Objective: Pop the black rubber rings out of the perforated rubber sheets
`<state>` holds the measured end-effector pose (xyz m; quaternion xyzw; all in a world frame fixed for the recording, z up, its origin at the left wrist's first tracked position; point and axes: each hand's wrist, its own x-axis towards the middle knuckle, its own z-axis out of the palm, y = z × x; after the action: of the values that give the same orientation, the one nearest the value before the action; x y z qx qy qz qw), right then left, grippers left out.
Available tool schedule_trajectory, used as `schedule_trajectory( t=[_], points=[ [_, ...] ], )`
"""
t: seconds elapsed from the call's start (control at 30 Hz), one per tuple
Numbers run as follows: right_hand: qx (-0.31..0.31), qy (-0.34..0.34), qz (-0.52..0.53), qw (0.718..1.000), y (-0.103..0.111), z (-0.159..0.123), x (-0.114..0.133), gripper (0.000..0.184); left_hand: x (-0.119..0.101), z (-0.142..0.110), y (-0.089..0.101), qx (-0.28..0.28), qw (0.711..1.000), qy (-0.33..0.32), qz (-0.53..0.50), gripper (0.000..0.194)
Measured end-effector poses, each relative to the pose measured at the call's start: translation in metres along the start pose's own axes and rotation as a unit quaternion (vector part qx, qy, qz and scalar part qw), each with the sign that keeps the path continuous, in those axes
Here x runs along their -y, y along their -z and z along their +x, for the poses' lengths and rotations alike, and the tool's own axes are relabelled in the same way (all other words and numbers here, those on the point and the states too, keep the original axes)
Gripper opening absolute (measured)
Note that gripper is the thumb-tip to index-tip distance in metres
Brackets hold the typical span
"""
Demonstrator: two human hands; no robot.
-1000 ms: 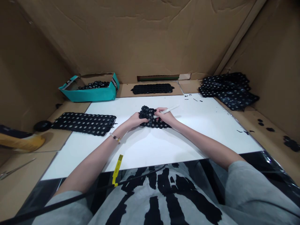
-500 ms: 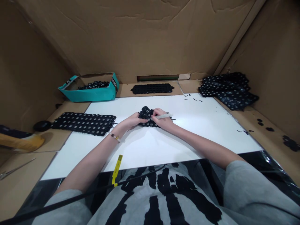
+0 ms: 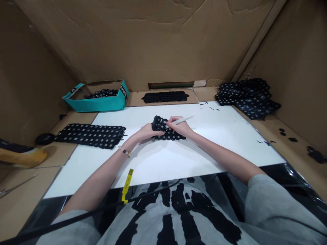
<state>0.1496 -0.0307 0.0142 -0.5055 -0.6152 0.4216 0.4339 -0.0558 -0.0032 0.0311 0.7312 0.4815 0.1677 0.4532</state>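
Note:
A black perforated strip [image 3: 167,131] lies bunched in the middle of the white board [image 3: 204,146]. My left hand [image 3: 146,131] grips its left end with the fingers curled under the raised part. My right hand [image 3: 180,127] presses on the strip and holds a thin white pen-like tool [image 3: 184,119], whose tip points at the strip's raised end.
A stack of black perforated strips [image 3: 92,135] lies at the left. A teal box [image 3: 98,98] with more pieces stands at the back left, one strip [image 3: 165,96] at the back middle, a pile [image 3: 247,97] at the back right. Scissors [image 3: 15,186] and a brush [image 3: 21,154] lie at the far left. Cardboard walls surround everything.
My right hand has tilted the white tool from flat back up and to the right. The strip has shifted slightly under both hands.

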Motion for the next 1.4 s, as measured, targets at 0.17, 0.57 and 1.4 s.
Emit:
schedule_trajectory(
  t=[0.17,0.57,1.4],
  points=[
    [-0.004,-0.003,0.029,1.000,-0.005,-0.004,0.004,0.023,0.004,0.003,-0.008,-0.042,0.999,0.009,0.025,0.053],
    [0.034,-0.017,0.022,0.999,-0.006,0.004,-0.012,0.022,0.006,0.001,-0.006,-0.012,0.992,0.004,-0.129,0.059],
    [0.065,-0.039,0.019,0.997,-0.003,0.006,-0.015,0.026,0.002,-0.001,0.014,0.041,0.995,0.003,-0.086,0.063]
  ],
)
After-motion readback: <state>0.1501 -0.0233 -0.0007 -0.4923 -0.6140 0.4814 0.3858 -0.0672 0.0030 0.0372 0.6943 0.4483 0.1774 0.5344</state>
